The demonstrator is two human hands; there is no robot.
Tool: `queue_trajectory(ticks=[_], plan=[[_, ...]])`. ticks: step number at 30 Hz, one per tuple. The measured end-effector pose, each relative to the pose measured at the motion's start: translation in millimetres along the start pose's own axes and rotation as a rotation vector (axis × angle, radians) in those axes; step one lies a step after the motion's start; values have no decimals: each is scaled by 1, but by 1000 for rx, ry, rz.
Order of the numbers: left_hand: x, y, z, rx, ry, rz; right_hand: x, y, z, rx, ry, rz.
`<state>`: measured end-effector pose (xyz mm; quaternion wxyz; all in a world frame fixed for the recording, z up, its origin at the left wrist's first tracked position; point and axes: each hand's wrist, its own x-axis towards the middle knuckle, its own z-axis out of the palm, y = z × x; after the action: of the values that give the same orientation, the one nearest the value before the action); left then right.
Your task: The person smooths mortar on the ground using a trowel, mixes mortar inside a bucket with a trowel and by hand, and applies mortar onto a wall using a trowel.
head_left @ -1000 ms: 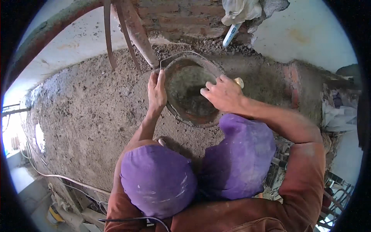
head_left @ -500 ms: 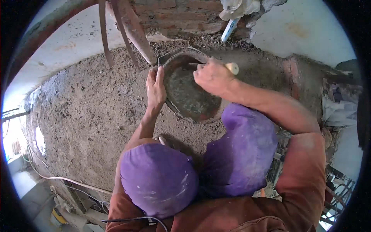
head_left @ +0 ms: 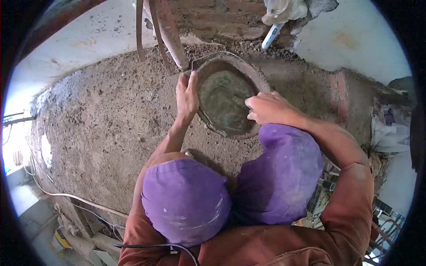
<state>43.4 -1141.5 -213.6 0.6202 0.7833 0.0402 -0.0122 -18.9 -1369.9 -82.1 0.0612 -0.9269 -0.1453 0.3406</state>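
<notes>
A round, earth-crusted container [head_left: 262,85] with murky wet contents [head_left: 224,93] is set among the grit, a thin wire [head_left: 212,52] arching over its back. My left hand [head_left: 186,95] grips the wire's left end beside the rim. My right hand [head_left: 268,108] is curled at the right inner edge of the container; the pale-handled tool seen in it earlier is hidden by the hand now. My purple-clad knees are just below the container.
A brick wall [head_left: 222,17] is behind, with a pinkish pipe [head_left: 173,40], hanging straps [head_left: 159,40] and a white-and-blue tube [head_left: 271,36]. A long hose [head_left: 80,199] and rubble lie lower left; crumpled plastic [head_left: 388,135] is at right.
My right hand rose toward the back of the container, then came down and right to its edge, hiding the tool's handle. The wet contents now look stirred. My left hand stays at the wire.
</notes>
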Motion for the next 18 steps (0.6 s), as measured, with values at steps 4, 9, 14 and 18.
queue_trajectory(ticks=[4,9,14,18], plan=[[0,2,-4,-92,-23,-5,-4,2,1,288,-7,154],[1,0,-13,-63,-30,-13,-5,-4,-25,-76,254,-7],[0,13,-7,-102,-57,-8,34,14,-1,-597,674,-184],[0,16,7,-68,-54,23,53,23,50,-631,736,-402]])
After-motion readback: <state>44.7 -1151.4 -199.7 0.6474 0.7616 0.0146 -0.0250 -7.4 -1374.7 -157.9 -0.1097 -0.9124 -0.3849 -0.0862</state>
